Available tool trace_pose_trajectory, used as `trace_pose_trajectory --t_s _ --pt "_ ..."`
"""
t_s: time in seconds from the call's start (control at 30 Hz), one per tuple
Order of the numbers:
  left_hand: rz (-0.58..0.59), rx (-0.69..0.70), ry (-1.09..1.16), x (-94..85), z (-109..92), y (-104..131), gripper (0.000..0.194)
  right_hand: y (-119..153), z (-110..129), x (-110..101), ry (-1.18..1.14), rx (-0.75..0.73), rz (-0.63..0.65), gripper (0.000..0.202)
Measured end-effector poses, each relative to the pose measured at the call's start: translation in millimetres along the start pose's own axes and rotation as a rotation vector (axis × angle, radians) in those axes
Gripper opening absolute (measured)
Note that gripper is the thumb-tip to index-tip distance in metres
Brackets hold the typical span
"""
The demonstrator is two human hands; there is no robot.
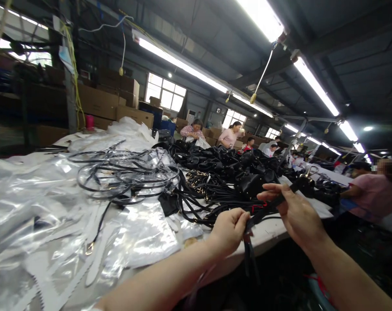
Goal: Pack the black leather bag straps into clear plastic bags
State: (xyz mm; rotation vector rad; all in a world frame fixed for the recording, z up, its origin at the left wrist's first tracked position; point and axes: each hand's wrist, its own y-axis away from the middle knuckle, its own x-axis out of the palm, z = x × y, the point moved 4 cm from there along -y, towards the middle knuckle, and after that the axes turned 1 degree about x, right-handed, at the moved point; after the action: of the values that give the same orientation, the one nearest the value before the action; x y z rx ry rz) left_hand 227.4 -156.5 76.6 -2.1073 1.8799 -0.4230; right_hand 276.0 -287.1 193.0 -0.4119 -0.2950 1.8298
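My left hand [228,229] is closed in a pinch on a black strap [250,257], whose lower part hangs past the table's front edge. To its right, my right hand [297,214] pinches a black strap between thumb and fingers, with some fingers stretched out. A metal snap hook [311,170] shows at the strap's upper end, above that hand. Whether both hands hold one and the same strap I cannot tell. Just beyond them lies a pile of black straps with gold-coloured hooks [200,183]. A red tie [257,208] shows among the straps.
Clear plastic bags [144,233] spread over the left of the table, with coiled thin black straps [118,172] on them. Black bags [215,157] are heaped farther back. Several people work beyond; one person in pink [375,194] is at the right. Cardboard boxes [97,101] stand behind.
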Motion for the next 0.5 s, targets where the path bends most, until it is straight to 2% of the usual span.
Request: trace_pose_trajectory --t_s 0.07,0.17,0.27,0.33,0.4,0.5 --pt "0.052 0.041 0.076 -0.1 -15 -11 0.044 -11 18 4 0.002 -0.027 0.032 0.046" --pt "0.07 0.125 0.133 -5.1 -48 -36 0.044 -29 44 14 0.036 -0.061 0.083 0.05" --pt "0.045 0.205 0.209 -11.7 -86 -65 0.038 -41 55 31 0.065 -0.035 0.191 0.051" --pt "0.019 0.231 0.27 -14.4 -107 -81 0.032 -45 58 39 0.056 -0.037 0.216 0.046" --pt "0.001 0.207 0.293 -14.3 -119 -90 0.026 -49 62 41 0.03 -0.058 0.19 0.038" --pt "-0.014 0.145 0.233 -10.5 -122 -94 0.026 -55 71 38 -0.003 -0.088 0.154 0.03"
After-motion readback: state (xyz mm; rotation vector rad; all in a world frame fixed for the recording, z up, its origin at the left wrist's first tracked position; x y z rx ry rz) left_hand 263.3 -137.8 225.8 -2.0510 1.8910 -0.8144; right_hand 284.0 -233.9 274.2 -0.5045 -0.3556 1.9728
